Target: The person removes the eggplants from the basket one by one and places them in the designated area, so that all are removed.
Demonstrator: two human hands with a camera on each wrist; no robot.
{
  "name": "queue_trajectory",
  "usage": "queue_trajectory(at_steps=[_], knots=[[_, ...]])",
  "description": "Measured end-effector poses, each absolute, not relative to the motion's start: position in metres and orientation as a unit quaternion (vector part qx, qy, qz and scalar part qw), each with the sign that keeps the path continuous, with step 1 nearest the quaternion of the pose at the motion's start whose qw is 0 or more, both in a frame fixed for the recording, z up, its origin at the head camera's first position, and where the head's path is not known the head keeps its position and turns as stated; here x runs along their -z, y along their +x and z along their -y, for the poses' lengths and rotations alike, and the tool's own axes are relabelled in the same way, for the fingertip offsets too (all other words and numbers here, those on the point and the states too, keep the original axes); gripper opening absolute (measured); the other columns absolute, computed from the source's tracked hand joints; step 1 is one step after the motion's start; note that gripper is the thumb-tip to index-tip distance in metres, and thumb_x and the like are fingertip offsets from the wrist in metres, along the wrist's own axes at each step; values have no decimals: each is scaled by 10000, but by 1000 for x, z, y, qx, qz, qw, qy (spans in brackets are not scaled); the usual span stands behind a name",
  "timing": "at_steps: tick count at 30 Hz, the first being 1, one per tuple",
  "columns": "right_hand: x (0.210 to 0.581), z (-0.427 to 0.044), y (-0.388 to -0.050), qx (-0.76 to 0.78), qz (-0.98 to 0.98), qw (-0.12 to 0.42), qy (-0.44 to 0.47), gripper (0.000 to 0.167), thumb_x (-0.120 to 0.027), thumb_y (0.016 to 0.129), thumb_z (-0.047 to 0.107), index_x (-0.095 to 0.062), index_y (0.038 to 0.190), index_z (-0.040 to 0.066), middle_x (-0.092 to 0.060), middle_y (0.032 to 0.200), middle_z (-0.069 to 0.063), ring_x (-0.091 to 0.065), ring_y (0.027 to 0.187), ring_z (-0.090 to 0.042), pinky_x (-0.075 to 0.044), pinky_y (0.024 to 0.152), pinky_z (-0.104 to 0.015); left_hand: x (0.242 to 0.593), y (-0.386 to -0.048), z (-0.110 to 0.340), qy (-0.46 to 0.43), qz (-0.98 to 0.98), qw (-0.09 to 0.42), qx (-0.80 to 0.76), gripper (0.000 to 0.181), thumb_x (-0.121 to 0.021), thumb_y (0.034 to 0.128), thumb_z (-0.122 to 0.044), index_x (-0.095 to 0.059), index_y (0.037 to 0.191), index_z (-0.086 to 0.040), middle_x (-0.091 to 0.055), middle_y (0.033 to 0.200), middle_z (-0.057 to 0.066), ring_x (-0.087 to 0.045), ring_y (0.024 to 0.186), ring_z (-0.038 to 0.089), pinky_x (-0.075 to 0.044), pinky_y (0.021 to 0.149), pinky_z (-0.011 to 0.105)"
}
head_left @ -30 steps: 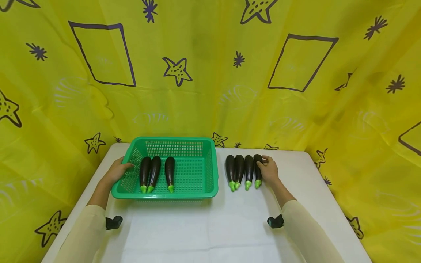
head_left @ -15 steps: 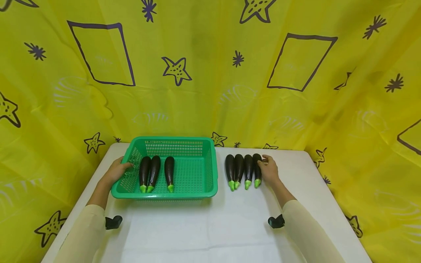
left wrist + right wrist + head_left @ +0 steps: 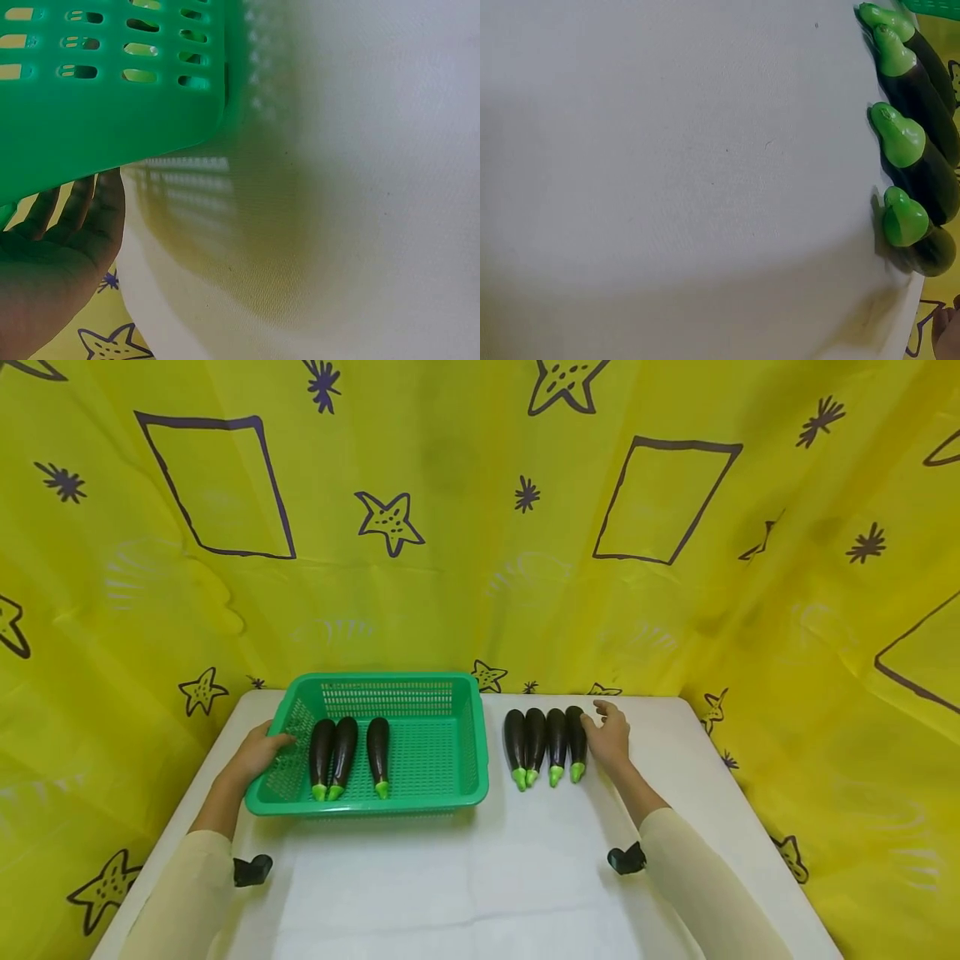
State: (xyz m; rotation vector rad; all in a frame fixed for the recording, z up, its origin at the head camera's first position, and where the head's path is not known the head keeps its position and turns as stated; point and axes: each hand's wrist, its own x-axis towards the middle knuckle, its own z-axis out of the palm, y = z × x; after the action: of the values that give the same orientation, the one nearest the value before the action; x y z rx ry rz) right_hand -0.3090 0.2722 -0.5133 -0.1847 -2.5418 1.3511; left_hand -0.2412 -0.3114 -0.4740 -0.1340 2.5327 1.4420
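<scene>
Three dark eggplants (image 3: 344, 757) with green stem ends lie in a green plastic basket (image 3: 367, 807), two side by side and one a little apart. My left hand (image 3: 255, 753) grips the basket's left rim, thumb over the inside; the left wrist view shows its fingers (image 3: 111, 206) beneath the rim. Several more eggplants lie in a row right of the basket, stem ends toward me. My right hand (image 3: 609, 735) is just right of the rightmost eggplant (image 3: 576, 743), holding nothing. In the right wrist view its fingers (image 3: 946, 330) appear apart from that eggplant.
A white-covered table (image 3: 450, 877) bears everything. Behind it and at both sides hangs a yellow curtain (image 3: 450, 610) with drawn stars and frames. A dark wrist device (image 3: 252, 870) sits at the left sleeve, another (image 3: 626, 858) at the right sleeve.
My right hand has moved off the rightmost eggplant, its fingers lifting away to the right. The head view has shifted slightly. My left hand stays on the basket's rim.
</scene>
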Motion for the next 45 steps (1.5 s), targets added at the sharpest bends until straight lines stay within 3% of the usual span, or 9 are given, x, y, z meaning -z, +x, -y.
queue_trajectory(at_steps=[7, 12, 17, 25, 31, 38, 45], knots=[[501, -258, -304, -471, 861, 187, -51, 477, -629, 983, 114, -544, 1396, -109, -532, 1361, -317, -424, 1265, -477, -320, 1057, -564, 473, -241, 311, -42, -861, 110, -495, 624, -389, 1081, -179, -206, 1528, 215, -391, 1446, 443, -486, 1251, 545, -469, 992, 619], [490, -243, -298, -499, 845, 191, -25, 474, -631, 1008, 109, -524, 1417, -105, -513, 1394, -294, -409, 1286, -481, -334, 1066, -554, 473, -239, 310, -42, -861, 109, -494, 620, -378, 1084, -178, -202, 1527, 218, -384, 1450, 447, -476, 1264, 562, -463, 999, 645], [481, -226, -292, -548, 817, 176, 18, 466, -618, 1018, 83, -506, 1423, -119, -470, 1412, -303, -414, 1295, -472, -398, 1083, -540, 473, -239, 311, -40, -861, 105, -496, 607, -381, 1080, -168, -219, 1515, 223, -415, 1414, 442, -510, 1223, 537, -501, 960, 598], [473, -200, -282, -594, 793, 129, 42, 449, -603, 1046, 76, -484, 1452, -72, -447, 1441, -279, -460, 1304, -430, -419, 1076, -510, 474, -239, 310, -40, -860, 107, -497, 617, -377, 1081, -168, -198, 1524, 223, -392, 1441, 454, -482, 1264, 577, -465, 1002, 661], [473, -180, -276, -610, 782, 111, 64, 451, -612, 1049, 89, -483, 1460, -44, -483, 1441, -249, -511, 1283, -405, -453, 1050, -512, 472, -239, 312, -37, -863, 103, -492, 602, -389, 1077, -162, -228, 1505, 229, -409, 1415, 451, -509, 1221, 552, -490, 974, 626], [472, -160, -271, -615, 778, 88, 86, 443, -611, 1047, 35, -488, 1470, -12, -526, 1412, -211, -573, 1219, -372, -495, 1009, -460, 472, -240, 310, -39, -857, 111, -503, 628, -390, 1077, -168, -193, 1526, 227, -364, 1465, 454, -455, 1283, 572, -428, 1036, 662], [467, -137, -270, -623, 767, 77, 129, 455, -573, 1045, -27, -433, 1472, -93, -482, 1429, -314, -542, 1252, -480, -506, 1009, -492, 473, -239, 311, -42, -859, 108, -499, 618, -386, 1079, -160, -199, 1520, 231, -368, 1460, 460, -454, 1287, 585, -427, 1036, 675]])
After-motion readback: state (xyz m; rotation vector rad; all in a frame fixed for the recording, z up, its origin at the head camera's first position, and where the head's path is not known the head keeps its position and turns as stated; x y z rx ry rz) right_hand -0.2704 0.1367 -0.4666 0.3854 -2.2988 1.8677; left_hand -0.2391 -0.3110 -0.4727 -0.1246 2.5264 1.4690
